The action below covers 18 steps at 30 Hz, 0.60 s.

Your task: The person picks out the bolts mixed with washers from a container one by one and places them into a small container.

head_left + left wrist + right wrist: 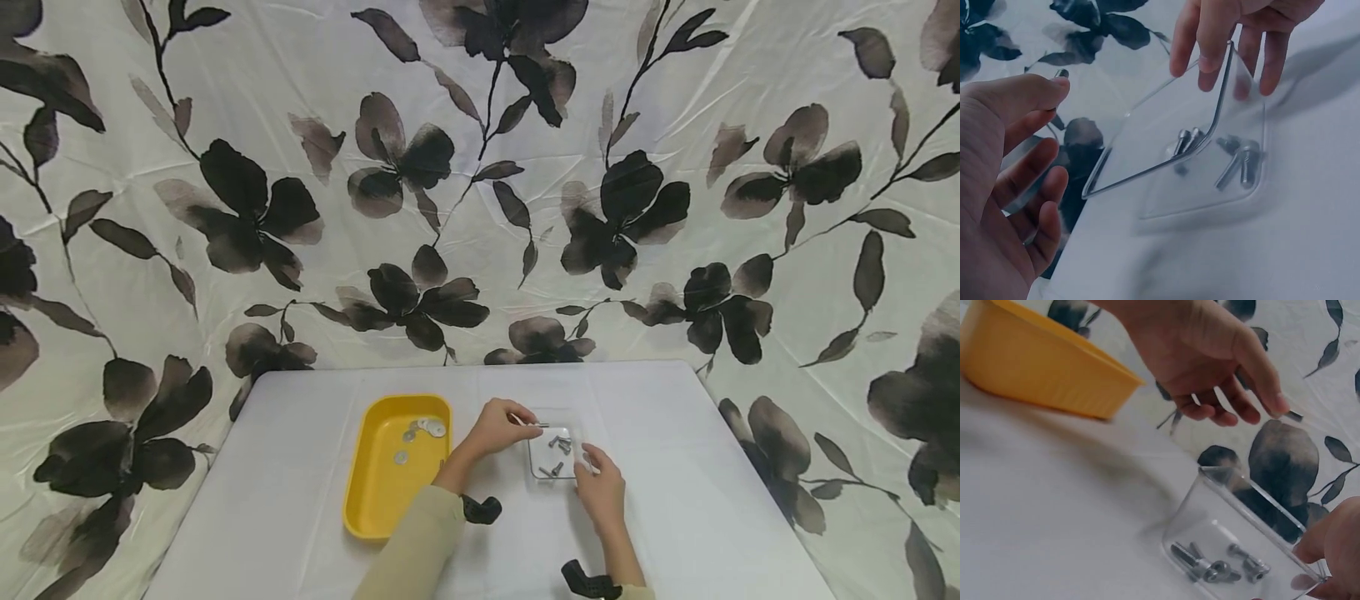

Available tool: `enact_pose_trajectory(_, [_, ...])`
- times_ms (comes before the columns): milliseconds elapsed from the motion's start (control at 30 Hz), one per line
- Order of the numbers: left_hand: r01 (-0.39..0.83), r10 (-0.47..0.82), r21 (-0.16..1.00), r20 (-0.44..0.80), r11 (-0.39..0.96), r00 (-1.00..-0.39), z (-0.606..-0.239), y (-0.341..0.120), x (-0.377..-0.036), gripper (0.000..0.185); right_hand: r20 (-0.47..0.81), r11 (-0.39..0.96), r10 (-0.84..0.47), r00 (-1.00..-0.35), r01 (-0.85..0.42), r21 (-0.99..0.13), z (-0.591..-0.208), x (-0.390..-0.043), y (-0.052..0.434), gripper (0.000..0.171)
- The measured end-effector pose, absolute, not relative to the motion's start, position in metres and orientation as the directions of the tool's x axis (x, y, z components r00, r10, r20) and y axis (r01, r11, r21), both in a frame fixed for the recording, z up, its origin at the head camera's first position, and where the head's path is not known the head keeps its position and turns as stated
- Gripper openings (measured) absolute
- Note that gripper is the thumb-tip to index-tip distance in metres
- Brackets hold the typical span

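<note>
A clear square container (534,463) (1147,156) (1210,487) sits on the white table, with several steel bolts (559,444) (1239,164) (1215,569) lying inside. My left hand (525,423) (1059,84) (1280,407) hovers over the container's far left corner and pinches one small bolt (538,425) (1061,74) (1295,415) between thumb and fingertip. My right hand (588,460) (1222,62) (1317,570) is at the near right side, where its fingers pinch the container's wall.
A yellow tray (360,500) (1035,369) holding several flat washers (429,427) stands just left of the container. The table (675,433) has a white cover, and a floral cloth (480,208) hangs behind and around it. Black straps (480,508) sit on both wrists.
</note>
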<state>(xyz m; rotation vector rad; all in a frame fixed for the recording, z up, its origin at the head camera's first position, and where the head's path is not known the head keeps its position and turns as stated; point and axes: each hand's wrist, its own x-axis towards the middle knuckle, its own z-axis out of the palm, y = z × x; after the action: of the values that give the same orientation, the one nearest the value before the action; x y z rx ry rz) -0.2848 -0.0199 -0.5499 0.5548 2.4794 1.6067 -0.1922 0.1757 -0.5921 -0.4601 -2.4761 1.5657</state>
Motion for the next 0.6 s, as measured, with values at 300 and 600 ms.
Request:
enact_pose_trajectory(300, [0.233, 0.335, 0.888, 0.096, 0.397, -0.937, -0.553, -0.001, -0.280, 0.015, -0.002, 0.368, 0.348, -0.938, 0.138, -0.920, -0.603, -0.189, 0.176, 0.040])
enact_pose_trajectory(600, [0.240, 0.292, 0.871, 0.118, 0.428, -0.949, -0.552, 0.017, -0.275, 0.014, 0.002, 0.337, 0.356, -0.934, 0.127, -0.933, -0.607, -0.190, 0.178, 0.037])
